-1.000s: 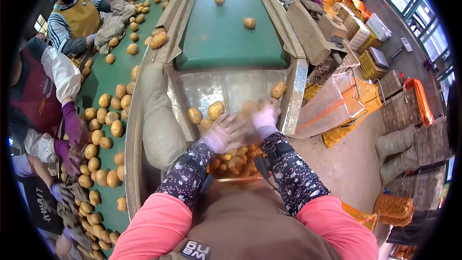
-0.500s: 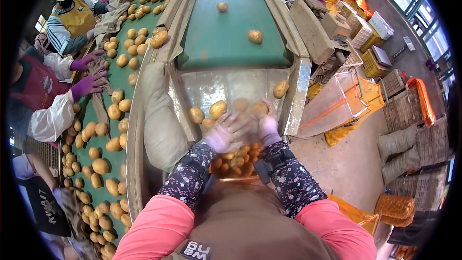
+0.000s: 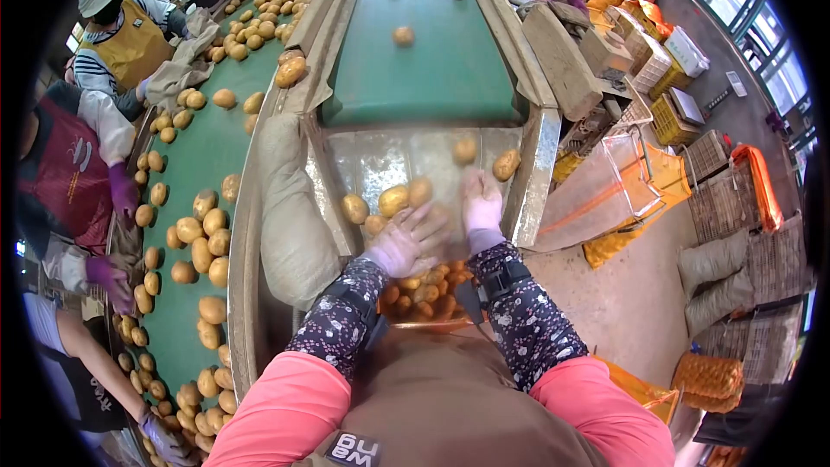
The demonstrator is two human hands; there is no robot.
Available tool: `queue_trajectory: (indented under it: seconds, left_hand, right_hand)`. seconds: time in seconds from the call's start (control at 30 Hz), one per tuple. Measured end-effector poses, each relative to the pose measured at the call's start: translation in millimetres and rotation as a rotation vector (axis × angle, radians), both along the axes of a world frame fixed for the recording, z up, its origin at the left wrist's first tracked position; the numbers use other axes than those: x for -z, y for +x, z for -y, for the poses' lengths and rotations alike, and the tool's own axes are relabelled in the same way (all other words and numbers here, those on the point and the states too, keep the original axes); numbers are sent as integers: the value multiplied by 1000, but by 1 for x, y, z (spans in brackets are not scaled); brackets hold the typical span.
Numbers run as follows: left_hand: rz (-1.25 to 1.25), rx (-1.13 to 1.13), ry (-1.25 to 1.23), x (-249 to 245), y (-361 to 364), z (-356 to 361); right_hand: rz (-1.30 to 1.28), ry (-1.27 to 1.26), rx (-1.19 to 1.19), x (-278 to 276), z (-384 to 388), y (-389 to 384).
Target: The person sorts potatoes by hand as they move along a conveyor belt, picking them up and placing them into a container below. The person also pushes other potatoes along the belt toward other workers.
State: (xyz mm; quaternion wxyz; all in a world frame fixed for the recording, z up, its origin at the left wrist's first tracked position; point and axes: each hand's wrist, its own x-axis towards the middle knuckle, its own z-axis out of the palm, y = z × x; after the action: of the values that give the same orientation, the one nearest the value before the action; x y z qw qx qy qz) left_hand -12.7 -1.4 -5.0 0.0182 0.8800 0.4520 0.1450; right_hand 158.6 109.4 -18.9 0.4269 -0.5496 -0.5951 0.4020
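My left hand [image 3: 411, 238], in a pale glove, is open with fingers spread over the lower end of the metal chute [image 3: 372, 154]. A potato [image 3: 393, 200] lies just beyond its fingers, with another potato [image 3: 354, 207] to the left. My right hand [image 3: 482, 201] is raised over the chute's right half; its fingers look close together but are blurred. Just past its fingertips is a blurred potato [image 3: 465, 151], and a further potato [image 3: 507, 164] rests by the right wall. Below my wrists, several potatoes [image 3: 425, 292] fill an orange-looking bag or container, partly hidden by my arms.
A green conveyor belt [image 3: 415, 78] carries potatoes toward the chute. To the left, co-workers stand along another belt [image 3: 194, 281] of potatoes. A padded cloth roll [image 3: 290, 207] lines the chute's left side. Mesh bags [image 3: 596, 190] and crates [image 3: 743, 199] stand at right.
My right hand has lifted away from the potato it was touching and is slightly farther up the chute. My left hand stays nearly in place. Potatoes on the left belt and co-workers' hands have shifted.
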Motion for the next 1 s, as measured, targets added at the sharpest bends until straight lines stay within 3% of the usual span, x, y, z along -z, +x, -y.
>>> queue_trajectory:
  seconds: [0.03, 0.13, 0.17, 0.37, 0.43, 0.53, 0.6, 0.67, 0.7, 0.8, 0.83, 1.0]
  left_hand:
    - [-20, -6, -4, 0, 0, 0]
    - [-51, -16, -7, 1, 0, 1]
    - [-42, -16, 0, 1, 0, 2]
    - [-21, -42, 36, 0, -1, 2]
    - [-24, -73, 59, 8, 0, 3]
    - [-34, -142, 79, 13, -2, 3]
    - [-79, -212, 36, 10, -2, 4]
    - [-38, -301, 98, 14, -1, 4]
    - [-17, -343, 130, 15, 0, 4]
    - [-30, -552, 134, 11, 4, 4]
    - [-6, -595, 154, 10, 5, 4]
    - [45, -706, 128, 5, 9, 3]
  right_hand:
    - [-77, 32, 34, -33, 2, -3]
    - [470, 376, 298, -45, -15, -5]
    - [497, 120, 234, -52, -24, -4]
    - [826, 37, 171, -39, -35, -10]
    - [970, -82, 16, -37, -37, -10]
    - [808, -325, -160, -67, -19, -8]
    - [756, -241, -186, -73, 4, -13]
    - [878, 96, -135, -51, 27, -17]
    - [773, 87, -222, -51, 33, -10]
    - [749, 366, -162, -9, 46, -6]
    - [714, 228, -271, -9, 47, -2]
    - [790, 237, -301, -14, 57, 7]
